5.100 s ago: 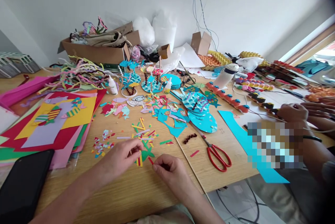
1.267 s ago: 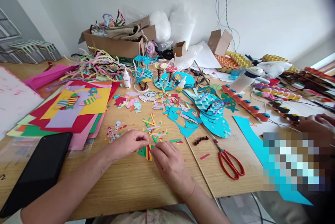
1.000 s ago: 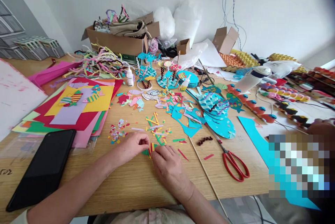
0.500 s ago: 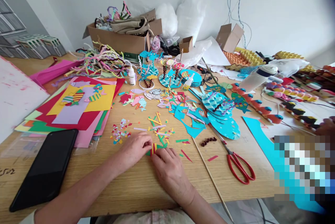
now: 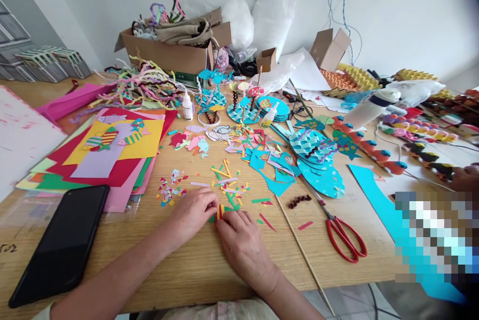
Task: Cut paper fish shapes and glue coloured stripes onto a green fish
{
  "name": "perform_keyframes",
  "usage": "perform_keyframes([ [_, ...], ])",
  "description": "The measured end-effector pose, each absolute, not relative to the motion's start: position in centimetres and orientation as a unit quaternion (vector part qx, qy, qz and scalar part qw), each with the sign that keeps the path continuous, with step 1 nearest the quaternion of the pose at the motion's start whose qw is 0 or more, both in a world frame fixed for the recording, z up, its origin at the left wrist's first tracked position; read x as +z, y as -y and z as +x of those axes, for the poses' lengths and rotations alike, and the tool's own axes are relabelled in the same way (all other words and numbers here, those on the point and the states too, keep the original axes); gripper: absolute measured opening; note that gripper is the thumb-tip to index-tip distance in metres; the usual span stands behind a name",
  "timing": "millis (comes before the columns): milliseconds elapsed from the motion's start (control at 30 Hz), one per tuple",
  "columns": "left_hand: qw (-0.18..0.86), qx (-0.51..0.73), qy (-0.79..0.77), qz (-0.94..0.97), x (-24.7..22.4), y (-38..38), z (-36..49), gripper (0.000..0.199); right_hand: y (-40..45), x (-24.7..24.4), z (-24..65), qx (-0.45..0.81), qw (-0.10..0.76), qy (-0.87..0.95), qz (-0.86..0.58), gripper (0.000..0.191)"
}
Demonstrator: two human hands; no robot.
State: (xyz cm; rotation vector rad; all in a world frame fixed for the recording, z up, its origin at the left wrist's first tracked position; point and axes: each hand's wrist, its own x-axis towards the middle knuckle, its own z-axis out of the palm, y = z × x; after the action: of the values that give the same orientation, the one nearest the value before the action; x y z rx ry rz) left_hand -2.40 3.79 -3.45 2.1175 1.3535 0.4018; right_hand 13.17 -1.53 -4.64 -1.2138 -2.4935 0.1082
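Near the front edge of the table, a small green paper piece with yellow and red strips (image 5: 220,211) lies between my hands, mostly covered by them. My left hand (image 5: 196,210) is closed, its thumb and fingertips pinched at the piece's left side. From the right, my right hand (image 5: 241,240) curls over the piece with its fingers closed and presses on it. Just beyond are thin coloured paper strips (image 5: 228,182) and a heap of tiny paper snippets (image 5: 172,187). Red-handled scissors (image 5: 346,240) and a thin wooden stick (image 5: 299,245) lie right of my right hand.
A black phone (image 5: 62,245) and stacked coloured paper (image 5: 123,170) lie left. Glue bottles (image 5: 187,106), paper fish (image 5: 202,146) and blue paper discs (image 5: 322,180) sit farther back. A cardboard box (image 5: 168,53) stands by the wall. Another person's hand (image 5: 466,178) shows at right.
The camera view has shifted slightly. Both my hands keep nearly the same pose on the striped green paper piece.
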Motion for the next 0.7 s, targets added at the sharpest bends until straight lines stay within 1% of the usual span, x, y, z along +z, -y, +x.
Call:
perform_keyframes([
  [700, 0.268, 0.136, -0.514, 0.804, -3.33, -3.63, -2.25, 0.016, 1.41, -4.82, 13.15, 0.043, 0.19, 0.88, -0.433, 0.011],
])
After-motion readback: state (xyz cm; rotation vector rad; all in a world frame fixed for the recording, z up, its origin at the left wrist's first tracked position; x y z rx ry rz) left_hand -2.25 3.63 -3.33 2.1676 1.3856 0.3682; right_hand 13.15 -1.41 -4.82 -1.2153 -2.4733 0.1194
